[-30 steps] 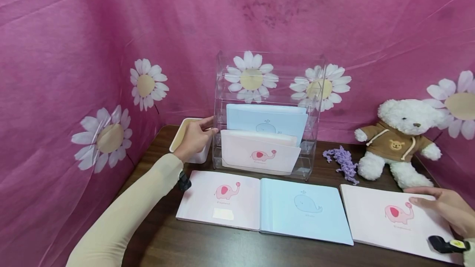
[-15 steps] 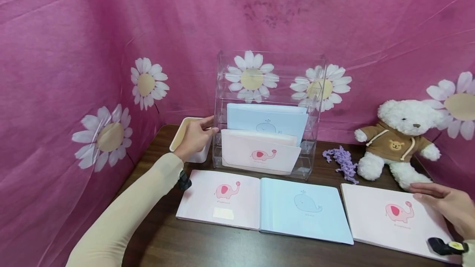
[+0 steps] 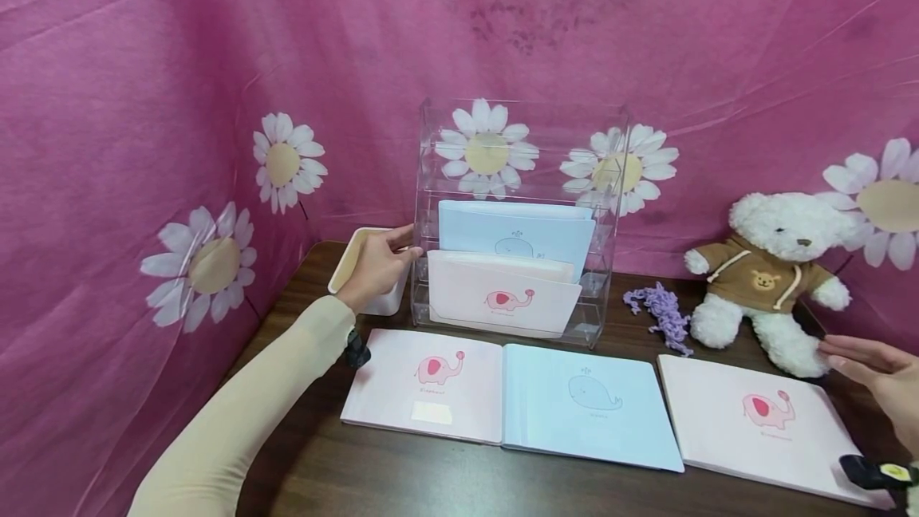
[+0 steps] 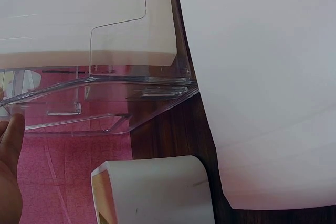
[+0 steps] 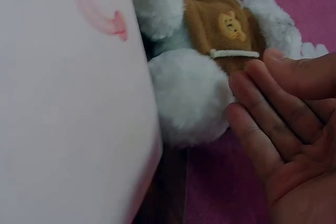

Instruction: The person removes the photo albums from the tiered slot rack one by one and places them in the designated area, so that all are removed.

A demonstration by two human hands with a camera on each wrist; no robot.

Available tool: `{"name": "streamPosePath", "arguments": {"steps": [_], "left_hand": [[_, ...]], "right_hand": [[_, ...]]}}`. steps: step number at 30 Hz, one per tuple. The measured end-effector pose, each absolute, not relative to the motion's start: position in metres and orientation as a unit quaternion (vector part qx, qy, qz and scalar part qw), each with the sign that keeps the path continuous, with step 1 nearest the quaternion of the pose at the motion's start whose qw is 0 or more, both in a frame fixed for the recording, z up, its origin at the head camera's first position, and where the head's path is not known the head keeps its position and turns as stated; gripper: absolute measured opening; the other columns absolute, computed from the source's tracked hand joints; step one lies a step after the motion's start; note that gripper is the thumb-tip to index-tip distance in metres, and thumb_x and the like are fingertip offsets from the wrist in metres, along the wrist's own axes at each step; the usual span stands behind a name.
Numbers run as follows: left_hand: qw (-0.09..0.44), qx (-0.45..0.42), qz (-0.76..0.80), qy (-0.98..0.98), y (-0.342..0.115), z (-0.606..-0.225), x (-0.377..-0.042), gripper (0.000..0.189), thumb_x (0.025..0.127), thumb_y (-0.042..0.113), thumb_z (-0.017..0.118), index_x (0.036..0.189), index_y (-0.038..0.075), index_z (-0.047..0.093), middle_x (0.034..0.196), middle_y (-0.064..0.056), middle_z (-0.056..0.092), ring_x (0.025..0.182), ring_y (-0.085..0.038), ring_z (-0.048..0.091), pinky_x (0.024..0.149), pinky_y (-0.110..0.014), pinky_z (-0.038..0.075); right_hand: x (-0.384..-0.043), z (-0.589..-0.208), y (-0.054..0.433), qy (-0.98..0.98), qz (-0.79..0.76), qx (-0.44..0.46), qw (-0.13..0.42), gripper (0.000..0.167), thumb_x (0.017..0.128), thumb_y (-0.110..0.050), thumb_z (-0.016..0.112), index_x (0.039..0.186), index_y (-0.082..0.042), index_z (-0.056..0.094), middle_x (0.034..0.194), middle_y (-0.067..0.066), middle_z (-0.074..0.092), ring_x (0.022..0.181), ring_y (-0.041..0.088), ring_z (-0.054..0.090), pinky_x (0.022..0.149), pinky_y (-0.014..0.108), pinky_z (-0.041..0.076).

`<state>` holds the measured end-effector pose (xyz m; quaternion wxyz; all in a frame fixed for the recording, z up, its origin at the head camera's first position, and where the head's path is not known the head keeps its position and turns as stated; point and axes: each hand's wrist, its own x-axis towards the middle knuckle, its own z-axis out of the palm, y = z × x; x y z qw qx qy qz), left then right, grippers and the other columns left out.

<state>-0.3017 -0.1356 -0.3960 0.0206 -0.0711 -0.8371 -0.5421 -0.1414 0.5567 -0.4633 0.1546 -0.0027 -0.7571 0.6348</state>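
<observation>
My left hand (image 3: 379, 266) pinches the left side edge of a clear acrylic rack (image 3: 424, 309), thumb in front. In the left wrist view, the thumb (image 4: 11, 142) touches the rack's edge. Blue whale booklets (image 3: 467, 226) stand in the rack behind pink elephant booklets (image 3: 459, 286). My right hand (image 3: 879, 377) has its fingers extended beside the foot of a white teddy bear (image 3: 786, 349) in a brown hoodie. In the right wrist view, the fingertips are at the bear's foot (image 5: 191, 98); whether they touch it I cannot tell.
Along the front lie a pink elephant booklet (image 3: 388, 397), a blue whale booklet (image 3: 546, 413) and another elephant booklet (image 3: 718, 421). A white bin (image 3: 384, 305) stands left of the rack. Purple yarn (image 3: 664, 317) lies by the bear. Pink cloth (image 3: 373, 46) hangs behind.
My right hand has moved right, off the right-hand elephant booklet to the bear's foot. The bear's foot sits slightly lower. The left hand and the rack have stayed put.
</observation>
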Motion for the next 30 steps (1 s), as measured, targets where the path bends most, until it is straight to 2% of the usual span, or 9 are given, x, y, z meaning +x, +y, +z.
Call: {"name": "streamPosePath", "arguments": {"steps": [2,6,10,13,15,19,22,27,30], "left_hand": [[0.02,-0.071,-0.54,-0.839,-0.136,-0.397,-0.301,0.057,0.097,0.012,0.068,0.151,0.014,0.049,0.14,-0.014,0.064,0.101,-0.025,0.071,0.044,-0.023,0.038],[0.024,-0.072,-0.536,-0.841,-0.137,-0.398,-0.302,0.057,0.097,0.013,0.069,0.151,0.014,0.05,0.139,-0.013,0.065,0.095,-0.025,0.071,0.042,-0.023,0.036],[0.025,-0.072,-0.533,-0.843,-0.138,-0.398,-0.301,0.057,0.097,0.014,0.069,0.151,0.014,0.05,0.138,-0.013,0.066,0.091,-0.027,0.072,0.041,-0.024,0.037],[0.024,-0.072,-0.529,-0.845,-0.137,-0.396,-0.301,0.056,0.098,0.015,0.068,0.151,0.015,0.05,0.138,-0.013,0.066,0.089,-0.028,0.072,0.04,-0.024,0.036],[0.022,-0.072,-0.529,-0.845,-0.137,-0.395,-0.301,0.056,0.098,0.015,0.068,0.151,0.016,0.05,0.138,-0.013,0.066,0.087,-0.029,0.072,0.039,-0.024,0.035],[0.025,-0.074,-0.54,-0.838,-0.136,-0.394,-0.3,0.056,0.097,0.012,0.068,0.15,0.013,0.051,0.138,-0.015,0.066,0.089,-0.026,0.071,0.04,-0.024,0.034],[0.024,-0.076,-0.538,-0.839,-0.136,-0.394,-0.299,0.056,0.097,0.013,0.068,0.151,0.013,0.05,0.139,-0.014,0.065,0.081,-0.024,0.07,0.039,-0.024,0.034],[0.018,-0.071,-0.523,-0.849,-0.137,-0.393,-0.298,0.056,0.098,0.017,0.068,0.151,0.017,0.049,0.138,-0.013,0.066,0.063,-0.027,0.064,0.038,-0.025,0.035],[0.02,-0.07,-0.513,-0.855,-0.137,-0.393,-0.298,0.056,0.099,0.019,0.068,0.152,0.018,0.049,0.138,-0.012,0.066,0.065,-0.031,0.066,0.038,-0.026,0.036]], "right_hand": [[-0.145,-0.459,0.555,-0.728,0.662,0.042,0.171,0.05,0.093,0.02,0.052,0.114,-0.02,0.076,0.097,-0.017,0.079,0.088,-0.008,0.072,0.075,0.002,0.05],[-0.152,-0.449,0.549,-0.667,0.715,0.108,0.178,0.051,0.094,0.023,0.046,0.126,-0.009,0.07,0.109,-0.007,0.079,0.096,-0.001,0.074,0.082,0.006,0.052],[-0.161,-0.434,0.537,-0.655,0.713,0.125,0.215,0.047,0.093,0.022,0.051,0.131,-0.003,0.065,0.112,-0.005,0.079,0.097,0.002,0.075,0.084,0.006,0.052],[-0.168,-0.42,0.527,-0.648,0.712,0.134,0.236,0.048,0.093,0.023,0.05,0.134,0.0,0.062,0.115,-0.004,0.078,0.1,0.001,0.074,0.085,0.006,0.052],[-0.174,-0.411,0.521,-0.629,0.721,0.158,0.242,0.048,0.094,0.024,0.046,0.137,0.006,0.057,0.12,0.001,0.076,0.104,0.005,0.074,0.088,0.009,0.053],[-0.188,-0.39,0.506,-0.57,0.755,0.221,0.237,0.046,0.094,0.027,0.037,0.138,0.02,0.048,0.123,0.016,0.074,0.109,0.018,0.074,0.092,0.02,0.057],[-0.199,-0.374,0.494,-0.521,0.782,0.261,0.222,0.043,0.093,0.03,0.035,0.135,0.027,0.044,0.12,0.026,0.072,0.109,0.028,0.074,0.094,0.028,0.058],[-0.212,-0.349,0.473,-0.495,0.8,0.279,0.192,0.045,0.092,0.031,0.034,0.136,0.028,0.042,0.121,0.03,0.07,0.109,0.033,0.073,0.096,0.032,0.057],[-0.215,-0.337,0.457,-0.5,0.806,0.258,0.184,0.046,0.092,0.03,0.037,0.137,0.025,0.043,0.122,0.028,0.07,0.109,0.032,0.073,0.095,0.031,0.057]]}}
